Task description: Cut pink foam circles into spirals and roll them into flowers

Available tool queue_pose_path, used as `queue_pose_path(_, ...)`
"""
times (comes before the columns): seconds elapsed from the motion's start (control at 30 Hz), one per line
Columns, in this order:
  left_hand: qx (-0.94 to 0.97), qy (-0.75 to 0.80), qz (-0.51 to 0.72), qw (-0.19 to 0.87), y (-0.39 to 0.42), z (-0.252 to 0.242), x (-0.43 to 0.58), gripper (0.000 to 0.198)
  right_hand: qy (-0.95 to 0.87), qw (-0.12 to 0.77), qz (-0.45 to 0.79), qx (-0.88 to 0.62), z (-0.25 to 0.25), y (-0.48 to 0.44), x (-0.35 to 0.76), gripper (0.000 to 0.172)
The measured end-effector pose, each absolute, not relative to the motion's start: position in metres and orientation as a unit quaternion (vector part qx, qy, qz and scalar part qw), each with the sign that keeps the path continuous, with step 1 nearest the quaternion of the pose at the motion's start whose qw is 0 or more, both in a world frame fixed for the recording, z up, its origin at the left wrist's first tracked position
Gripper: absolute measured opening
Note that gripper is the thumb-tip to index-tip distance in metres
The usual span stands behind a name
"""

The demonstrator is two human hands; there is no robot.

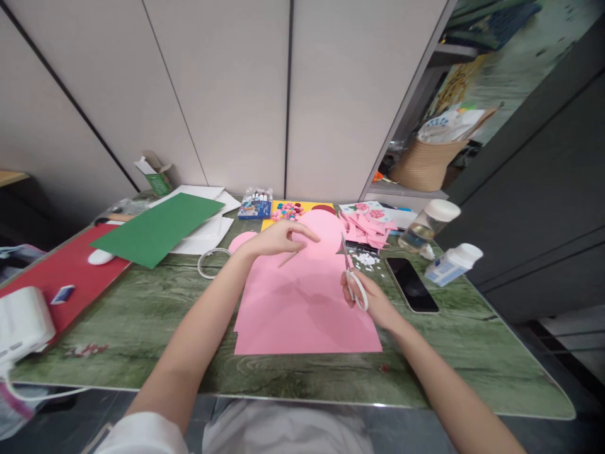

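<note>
My left hand pinches the left side of a round pink paper piece, its fingers lying across the paper. Scissors with white handles are in my right hand, the blades pointing up along the circle's right edge. Beneath both hands lie large pink sheets, with shadows falling on them. A thin stick-like thing shows just below my left hand; I cannot tell whether it is touched. Pink paper scraps are heaped behind my right hand, near small white paper bits.
A green sheet and a red sheet lie at left, near a tape roll. At right are a phone, a white bottle and a clear bottle. Colourful pompoms sit at the back.
</note>
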State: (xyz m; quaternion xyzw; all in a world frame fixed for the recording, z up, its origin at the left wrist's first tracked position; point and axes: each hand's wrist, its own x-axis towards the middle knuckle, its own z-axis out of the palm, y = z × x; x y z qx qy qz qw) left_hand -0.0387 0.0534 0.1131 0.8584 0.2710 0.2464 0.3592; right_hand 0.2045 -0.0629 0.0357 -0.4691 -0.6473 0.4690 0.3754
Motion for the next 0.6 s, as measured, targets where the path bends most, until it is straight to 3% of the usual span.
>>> queue_pose_path(0.6,0.879,0.266,0.23,0.322,0.0492,0.1121,-0.0312,0.041,-0.638,0.39,0.467,-0.471,0.0344,-0.0629,0.2047,0.028)
